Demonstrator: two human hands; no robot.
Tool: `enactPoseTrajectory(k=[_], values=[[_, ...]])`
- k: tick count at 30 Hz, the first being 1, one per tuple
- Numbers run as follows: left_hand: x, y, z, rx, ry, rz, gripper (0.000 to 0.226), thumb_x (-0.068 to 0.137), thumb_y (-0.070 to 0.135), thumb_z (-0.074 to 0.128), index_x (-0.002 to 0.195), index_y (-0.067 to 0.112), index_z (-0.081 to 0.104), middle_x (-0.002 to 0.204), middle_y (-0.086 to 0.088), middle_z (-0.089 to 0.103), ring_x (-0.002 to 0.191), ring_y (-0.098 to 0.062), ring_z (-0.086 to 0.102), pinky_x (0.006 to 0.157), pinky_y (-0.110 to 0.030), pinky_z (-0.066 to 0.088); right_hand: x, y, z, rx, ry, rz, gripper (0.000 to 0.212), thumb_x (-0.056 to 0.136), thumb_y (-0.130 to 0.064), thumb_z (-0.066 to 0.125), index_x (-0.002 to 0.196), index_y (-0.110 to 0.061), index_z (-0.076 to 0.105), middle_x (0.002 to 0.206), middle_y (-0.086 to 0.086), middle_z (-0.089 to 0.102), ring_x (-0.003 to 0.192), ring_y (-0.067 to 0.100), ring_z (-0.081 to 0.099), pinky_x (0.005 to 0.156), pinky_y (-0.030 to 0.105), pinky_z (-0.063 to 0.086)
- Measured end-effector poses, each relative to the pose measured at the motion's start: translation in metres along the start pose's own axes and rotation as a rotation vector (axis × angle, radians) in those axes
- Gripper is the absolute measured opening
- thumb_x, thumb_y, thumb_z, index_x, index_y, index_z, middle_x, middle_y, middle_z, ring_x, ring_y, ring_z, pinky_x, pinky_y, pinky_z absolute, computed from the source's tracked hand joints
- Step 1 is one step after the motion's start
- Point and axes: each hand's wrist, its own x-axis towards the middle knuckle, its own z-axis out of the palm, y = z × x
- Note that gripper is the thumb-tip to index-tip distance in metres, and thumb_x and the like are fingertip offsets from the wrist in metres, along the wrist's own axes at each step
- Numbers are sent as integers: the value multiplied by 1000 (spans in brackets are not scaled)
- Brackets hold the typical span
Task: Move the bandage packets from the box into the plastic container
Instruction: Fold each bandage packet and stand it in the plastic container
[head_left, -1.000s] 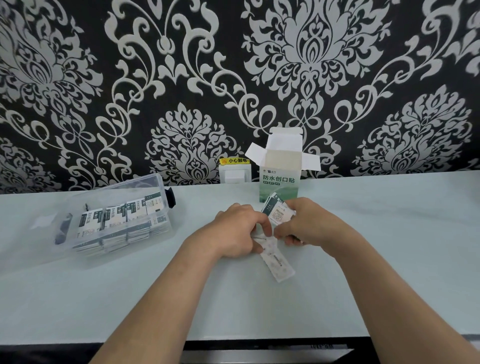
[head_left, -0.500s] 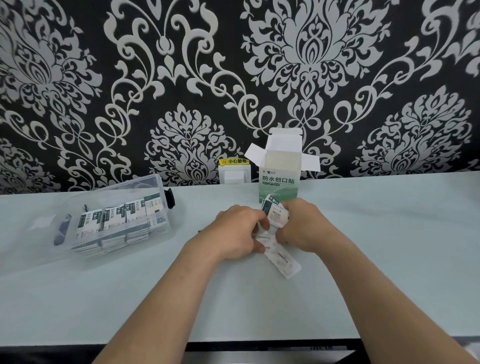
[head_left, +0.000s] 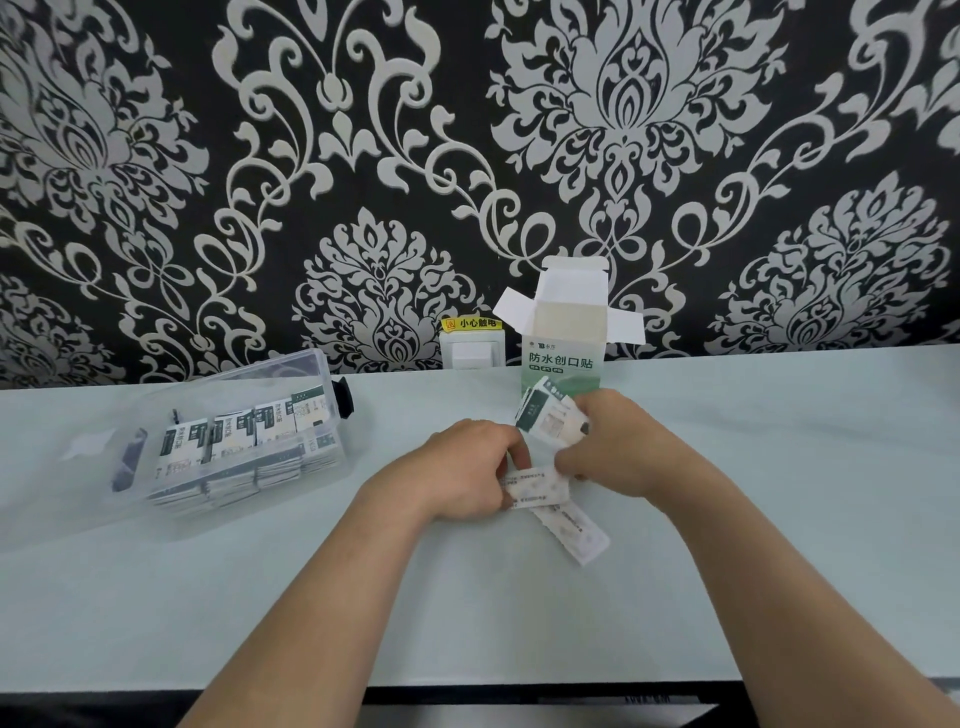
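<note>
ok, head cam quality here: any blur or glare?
Head view: soft even light, no glare on the table; box print sharp; plastic container hazy, its labels smeared; bandage packets in the right hand slightly blurred.

You have open tabletop (head_left: 387, 415) between your left hand (head_left: 467, 467) and the plastic container (head_left: 234, 452); the bandage box (head_left: 563, 358) stands upright just behind your right hand (head_left: 623, 447).
</note>
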Motion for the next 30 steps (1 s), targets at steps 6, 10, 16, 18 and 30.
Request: enactPoseTrajectory(k=[6,10,16,18,30], values=[[-7,0,-6,-242,214,-23,10,85,31,69,90,22,70,83,5,66,77,-11,58,71,-26,47,-5,2,-16,421,76,-47,21,79,4,65,98,-6,63,71,8,61,53,13,50,54,24,45],[-18,0,-22,-582,411,-57,11,89,21,67,82,27,72,71,3,71,55,-6,59,54,-20,47,-5,0,-18,836,83,-17,18,88,-1,62,105,-4,60,75,7,58,55,12,47,54,22,41],[-29,6,-27,-260,1138,236,17,86,13,68,101,17,75,76,8,60,64,-2,53,61,-16,44,-6,-24,-6,1281,-115,130,33,98,-34,49,109,-5,62,75,13,64,58,18,56,58,27,46],[-28,15,-16,29,1103,322,19,88,15,60,101,14,73,77,0,56,59,-15,52,50,-27,45,-6,-34,4,1334,-204,99,40,98,-40,47,113,-7,64,84,13,69,67,20,63,62,30,52],[-44,15,-23,-442,733,94,41,83,22,65,124,29,62,94,9,52,78,3,46,69,-12,37,-4,-47,18,1129,-32,46,21,102,-16,42,103,-4,59,67,10,63,52,21,58,46,29,48]])
